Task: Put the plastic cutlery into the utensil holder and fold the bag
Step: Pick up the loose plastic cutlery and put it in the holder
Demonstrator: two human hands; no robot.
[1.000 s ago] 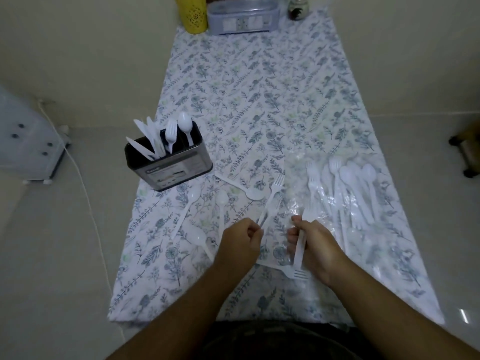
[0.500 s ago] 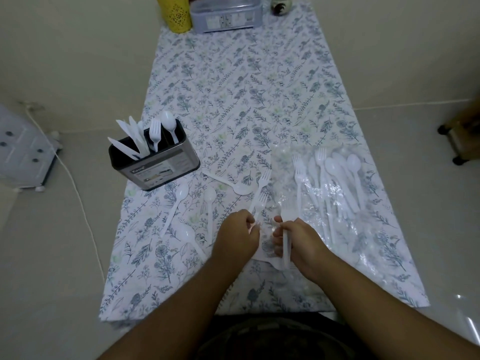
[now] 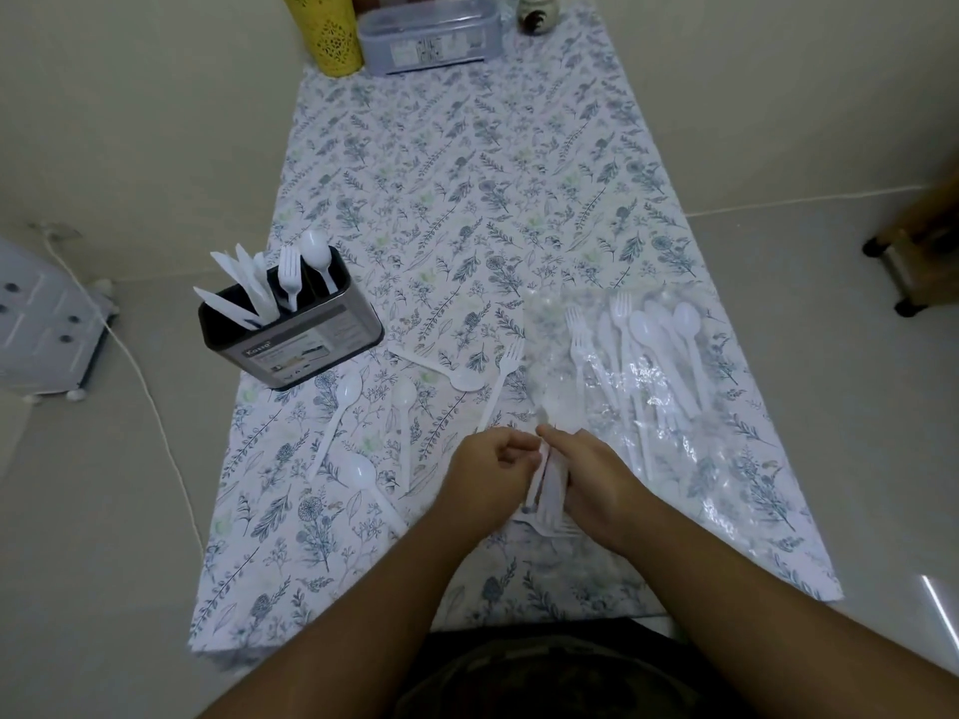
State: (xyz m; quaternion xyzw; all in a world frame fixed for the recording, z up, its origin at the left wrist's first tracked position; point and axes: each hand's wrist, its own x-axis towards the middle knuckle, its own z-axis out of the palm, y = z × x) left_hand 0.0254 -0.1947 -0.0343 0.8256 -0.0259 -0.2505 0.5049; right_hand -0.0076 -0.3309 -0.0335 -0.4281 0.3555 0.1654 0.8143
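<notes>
A dark metal utensil holder (image 3: 290,337) stands at the table's left edge with white knives, a fork and a spoon upright in it. Loose white spoons (image 3: 342,407) and a fork (image 3: 501,378) lie between the holder and my hands. A clear plastic bag (image 3: 659,402) lies flat on the right with several forks and spoons on or in it. My right hand (image 3: 591,482) is closed around a small bundle of white cutlery (image 3: 547,485), tines pointing toward me. My left hand (image 3: 488,472) touches the same bundle with curled fingers.
The table wears a floral cloth (image 3: 467,173). At its far end stand a yellow perforated cylinder (image 3: 327,31), a grey plastic box (image 3: 430,36) and a small jar (image 3: 537,13). A white unit (image 3: 39,324) with a cord sits on the floor at left.
My hands have closed together and gathered the fork on the cloth with the pieces in my right hand. The camera tilted slightly, shifting the scene.
</notes>
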